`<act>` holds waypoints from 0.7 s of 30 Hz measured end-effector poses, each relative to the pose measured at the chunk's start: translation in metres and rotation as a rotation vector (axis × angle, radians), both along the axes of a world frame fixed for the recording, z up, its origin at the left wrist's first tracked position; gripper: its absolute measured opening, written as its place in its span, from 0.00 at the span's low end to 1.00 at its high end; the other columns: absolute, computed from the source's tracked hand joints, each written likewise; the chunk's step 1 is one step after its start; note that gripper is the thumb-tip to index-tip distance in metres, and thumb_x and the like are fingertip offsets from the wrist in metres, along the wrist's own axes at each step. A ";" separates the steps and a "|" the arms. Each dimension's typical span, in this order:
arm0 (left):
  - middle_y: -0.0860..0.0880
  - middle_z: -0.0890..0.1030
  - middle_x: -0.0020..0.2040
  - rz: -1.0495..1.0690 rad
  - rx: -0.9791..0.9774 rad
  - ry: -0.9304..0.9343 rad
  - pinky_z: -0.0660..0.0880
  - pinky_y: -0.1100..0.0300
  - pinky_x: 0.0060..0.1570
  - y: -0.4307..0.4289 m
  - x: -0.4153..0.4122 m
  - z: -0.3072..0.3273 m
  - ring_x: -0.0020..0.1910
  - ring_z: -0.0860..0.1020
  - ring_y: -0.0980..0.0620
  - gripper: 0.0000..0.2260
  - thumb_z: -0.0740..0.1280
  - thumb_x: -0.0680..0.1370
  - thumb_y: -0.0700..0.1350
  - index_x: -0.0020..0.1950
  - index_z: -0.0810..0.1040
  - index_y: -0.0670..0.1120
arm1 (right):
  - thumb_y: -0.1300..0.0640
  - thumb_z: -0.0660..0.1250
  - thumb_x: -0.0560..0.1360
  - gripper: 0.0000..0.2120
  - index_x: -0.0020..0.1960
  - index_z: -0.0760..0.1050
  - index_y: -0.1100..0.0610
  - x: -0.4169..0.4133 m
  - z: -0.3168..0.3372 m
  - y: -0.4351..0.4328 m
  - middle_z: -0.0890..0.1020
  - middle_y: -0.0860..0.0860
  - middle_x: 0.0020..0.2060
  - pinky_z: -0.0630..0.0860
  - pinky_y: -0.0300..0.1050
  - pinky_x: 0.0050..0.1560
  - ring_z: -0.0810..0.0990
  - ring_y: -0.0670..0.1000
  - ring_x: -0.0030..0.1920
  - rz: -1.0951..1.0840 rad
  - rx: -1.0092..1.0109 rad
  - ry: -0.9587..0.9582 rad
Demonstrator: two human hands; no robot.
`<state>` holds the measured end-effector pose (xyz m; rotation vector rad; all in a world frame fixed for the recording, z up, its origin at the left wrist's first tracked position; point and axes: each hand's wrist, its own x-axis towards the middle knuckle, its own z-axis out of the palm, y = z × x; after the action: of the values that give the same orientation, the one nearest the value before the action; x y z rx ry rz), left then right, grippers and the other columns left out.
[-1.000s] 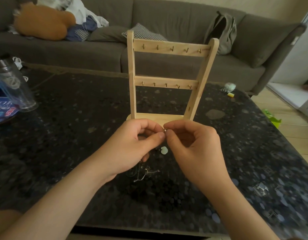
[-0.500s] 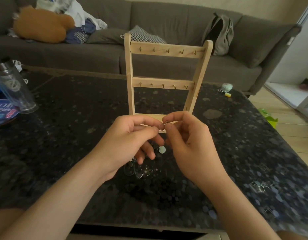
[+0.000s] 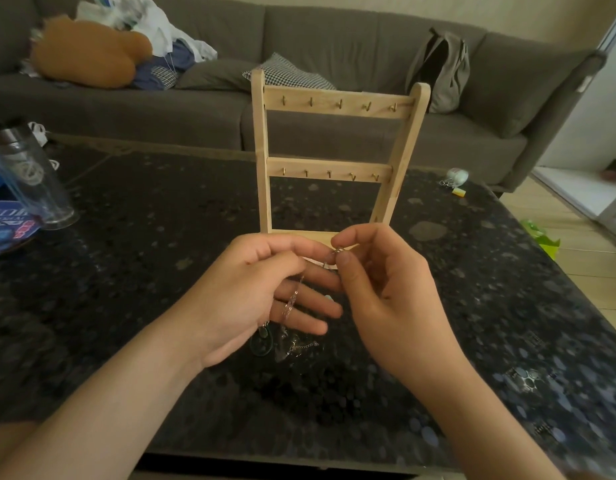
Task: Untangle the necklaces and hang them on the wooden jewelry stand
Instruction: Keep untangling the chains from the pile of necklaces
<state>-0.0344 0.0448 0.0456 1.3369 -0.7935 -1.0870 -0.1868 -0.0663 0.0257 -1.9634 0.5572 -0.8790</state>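
Observation:
A thin silver necklace chain (image 3: 292, 303) hangs between my two hands, just in front of the wooden jewelry stand (image 3: 337, 161). My right hand (image 3: 386, 292) pinches the chain's clasp end between thumb and forefinger. My left hand (image 3: 265, 292) pinches the chain near the same spot, its lower fingers spread out. Below my left hand the chain runs down into a tangled heap of necklaces (image 3: 282, 344) with a dark oval pendant, lying on the black table (image 3: 126, 271). The stand has two rows of small hooks, all bare.
A clear tumbler (image 3: 29, 181) and a blue packet (image 3: 8, 223) sit at the table's left edge. Small trinkets (image 3: 455, 178) lie at the far right corner. A grey sofa (image 3: 334, 46) with a backpack, cushions and clothes stands behind the table.
Both hands have risen a little toward the stand's base. My left hand's lower fingers have spread apart, and more of the chain is lifted out of the heap.

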 end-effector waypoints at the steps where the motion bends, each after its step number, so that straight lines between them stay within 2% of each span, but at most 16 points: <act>1: 0.37 0.88 0.52 -0.009 -0.002 0.045 0.85 0.56 0.35 0.000 0.001 0.000 0.43 0.89 0.42 0.16 0.57 0.88 0.35 0.61 0.85 0.40 | 0.58 0.67 0.85 0.07 0.58 0.78 0.46 0.000 0.000 0.000 0.83 0.47 0.38 0.73 0.35 0.35 0.79 0.45 0.35 0.002 0.002 -0.004; 3: 0.37 0.88 0.53 -0.020 -0.011 0.089 0.86 0.57 0.36 0.000 0.002 0.000 0.44 0.89 0.43 0.16 0.58 0.88 0.35 0.61 0.86 0.41 | 0.58 0.67 0.85 0.07 0.58 0.78 0.46 -0.001 0.001 -0.001 0.83 0.49 0.38 0.75 0.38 0.35 0.80 0.47 0.35 0.006 0.010 -0.011; 7: 0.42 0.89 0.56 -0.022 -0.024 0.051 0.85 0.59 0.37 -0.002 0.001 -0.002 0.44 0.90 0.43 0.13 0.63 0.86 0.35 0.63 0.86 0.43 | 0.58 0.67 0.85 0.08 0.58 0.78 0.46 -0.001 0.002 0.000 0.84 0.50 0.39 0.81 0.48 0.39 0.83 0.51 0.39 0.012 0.003 -0.023; 14: 0.41 0.89 0.54 0.045 -0.050 0.066 0.85 0.61 0.35 -0.002 0.002 -0.005 0.44 0.90 0.44 0.14 0.73 0.77 0.35 0.61 0.88 0.44 | 0.59 0.68 0.84 0.08 0.58 0.78 0.47 0.000 0.001 0.002 0.83 0.48 0.41 0.80 0.43 0.38 0.81 0.49 0.38 0.011 -0.017 -0.022; 21: 0.42 0.90 0.50 0.119 -0.063 0.007 0.84 0.62 0.33 -0.004 0.001 -0.008 0.43 0.89 0.47 0.14 0.77 0.72 0.39 0.58 0.89 0.44 | 0.59 0.70 0.83 0.06 0.57 0.78 0.49 0.001 0.003 0.005 0.84 0.44 0.41 0.75 0.34 0.39 0.82 0.46 0.40 0.006 -0.023 -0.041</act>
<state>-0.0332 0.0410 0.0381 1.3100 -0.7280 -0.9649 -0.1859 -0.0610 0.0288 -1.9622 0.5190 -0.9238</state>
